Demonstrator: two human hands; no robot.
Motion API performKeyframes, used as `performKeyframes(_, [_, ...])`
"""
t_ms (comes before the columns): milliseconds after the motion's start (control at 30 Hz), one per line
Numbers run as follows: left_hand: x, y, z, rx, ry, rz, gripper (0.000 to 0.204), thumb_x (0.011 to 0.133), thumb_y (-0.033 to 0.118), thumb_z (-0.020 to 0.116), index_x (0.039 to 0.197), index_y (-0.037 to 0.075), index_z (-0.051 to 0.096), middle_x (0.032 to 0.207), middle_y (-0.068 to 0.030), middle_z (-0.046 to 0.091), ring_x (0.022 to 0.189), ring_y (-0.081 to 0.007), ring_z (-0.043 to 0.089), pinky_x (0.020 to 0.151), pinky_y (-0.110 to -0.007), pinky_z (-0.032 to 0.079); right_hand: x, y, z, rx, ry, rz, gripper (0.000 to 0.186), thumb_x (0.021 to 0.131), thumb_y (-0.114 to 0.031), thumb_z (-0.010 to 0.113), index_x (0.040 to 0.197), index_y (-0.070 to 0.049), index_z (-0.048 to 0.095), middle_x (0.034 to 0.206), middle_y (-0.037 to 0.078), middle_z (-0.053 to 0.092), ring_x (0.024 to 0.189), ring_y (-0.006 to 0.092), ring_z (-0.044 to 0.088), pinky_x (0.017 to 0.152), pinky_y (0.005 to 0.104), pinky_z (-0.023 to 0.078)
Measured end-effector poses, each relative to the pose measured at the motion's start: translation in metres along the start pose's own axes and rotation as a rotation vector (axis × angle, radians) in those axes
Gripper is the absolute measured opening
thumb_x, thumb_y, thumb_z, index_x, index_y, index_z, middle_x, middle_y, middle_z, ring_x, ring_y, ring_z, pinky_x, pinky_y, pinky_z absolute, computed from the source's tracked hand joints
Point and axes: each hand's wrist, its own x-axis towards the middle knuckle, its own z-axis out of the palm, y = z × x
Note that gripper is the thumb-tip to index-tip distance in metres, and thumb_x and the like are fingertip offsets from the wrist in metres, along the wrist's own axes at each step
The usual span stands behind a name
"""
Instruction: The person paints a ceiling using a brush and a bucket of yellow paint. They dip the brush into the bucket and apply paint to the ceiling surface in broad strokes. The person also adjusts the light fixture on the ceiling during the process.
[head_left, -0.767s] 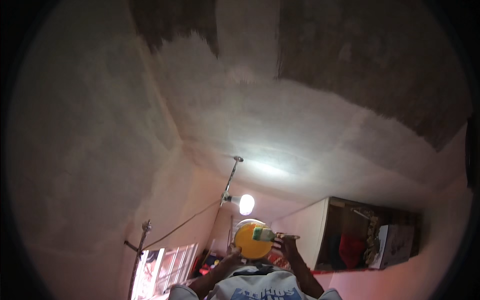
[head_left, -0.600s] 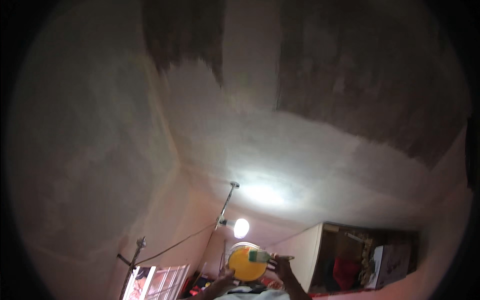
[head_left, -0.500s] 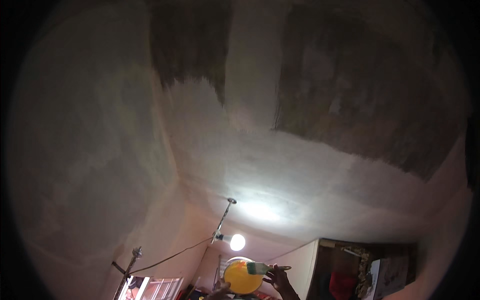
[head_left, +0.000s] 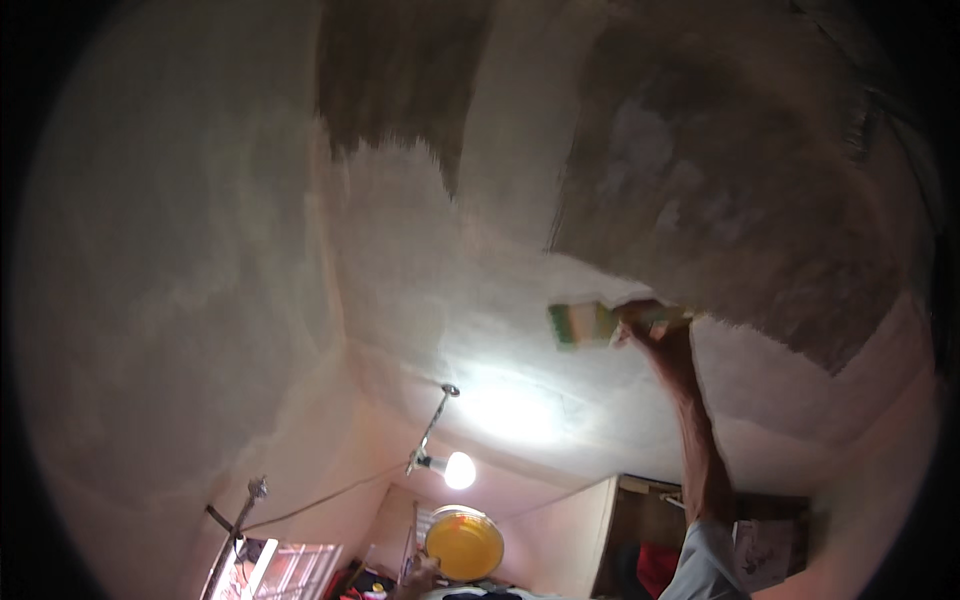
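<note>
Up near the ceiling, my right hand is closed round the handle of a wide paintbrush, its bristles pointing left. The brush is smeared by motion, and I cannot tell whether it touches the ceiling. The patchy ceiling is pale here, with a dark brown area just beyond the hand. Low in the picture, my left hand is at the rim of a round yellow container, holding it; most of its fingers are hidden. What is inside the container cannot be made out clearly.
A lit bulb hangs from a rod on the ceiling, close above the container, with a cable running left. A barred window is at the lower left. At the lower right stands an open cupboard with a red thing inside.
My right hand has lifted the paintbrush away from the yellow container, up and right toward the ceiling. My left hand stays at the container. The view has shifted slightly.
</note>
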Motion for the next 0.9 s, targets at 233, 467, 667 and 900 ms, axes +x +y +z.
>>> performKeyframes(233, [-0.024, -0.037, -0.018, -0.266, 0.017, -0.057, 0.04, 0.091, 0.016, 0.052, 0.129, 0.004, 0.045, 0.125, -0.0177, 0.048, 0.112, -0.0249, 0.057, 0.082, -0.036, 0.057, 0.111, -0.102, 0.007, -0.624, -0.223, -0.346, 0.017, 0.088, -0.012, 0.067, 0.104, -0.008, 0.069, 0.098, 0.008, 0.071, 0.086, 0.0176, 0.068, 0.076, 0.0312, 0.057])
performKeyframes(467, [-0.01, -0.048, 0.007, -0.465, 0.143, -0.031, 0.037, 0.088, 0.01, 0.049, 0.124, 0.0, 0.047, 0.116, -0.0199, 0.052, 0.108, -0.0277, 0.058, 0.074, -0.04, 0.06, 0.167, -0.121, -0.008, -0.849, -0.258, -0.5, 0.018, 0.091, -0.01, 0.065, 0.108, -0.004, 0.066, 0.097, 0.007, 0.07, 0.085, 0.0136, 0.067, 0.075, 0.0288, 0.055])
performKeyframes(667, [-0.035, 0.001, 0.016, -0.164, 0.143, 0.129, 0.031, 0.087, 0.008, 0.052, 0.116, 0.001, 0.053, 0.108, -0.0191, 0.057, 0.1, -0.0299, 0.06, 0.076, -0.041, 0.057, 0.174, -0.134, -0.003, -0.934, -0.084, -0.796, 0.021, 0.087, -0.004, 0.066, 0.108, -0.01, 0.065, 0.102, 0.005, 0.066, 0.09, 0.0145, 0.064, 0.075, 0.0292, 0.054])
performKeyframes(900, [-0.019, -0.02, 0.005, -0.062, 0.124, 0.171, 0.03, 0.087, 0.008, 0.052, 0.115, 0.001, 0.053, 0.107, -0.019, 0.057, 0.099, -0.0298, 0.06, 0.076, -0.041, 0.056, 0.136, -0.045, 0.019, -1.34, 0.035, -1.227, 0.041, 0.067, 0.001, 0.071, 0.103, -0.016, 0.063, 0.109, 0.003, 0.06, 0.088, 0.023, 0.062, 0.069, 0.0331, 0.056])
